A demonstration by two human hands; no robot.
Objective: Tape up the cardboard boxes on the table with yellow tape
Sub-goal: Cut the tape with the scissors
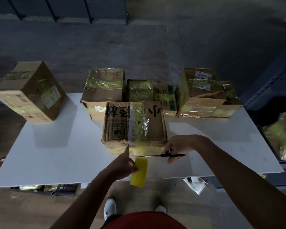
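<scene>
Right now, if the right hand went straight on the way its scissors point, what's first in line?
Likely the left hand: the scissors in the right hand point left, blade tips just above the yellow tape roll, and that hand sits right beyond them. Depth unclear.

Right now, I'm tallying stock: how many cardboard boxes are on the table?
7 boxes: front centre, far left, three across the back middle, two at right. More may hide behind them.
</scene>
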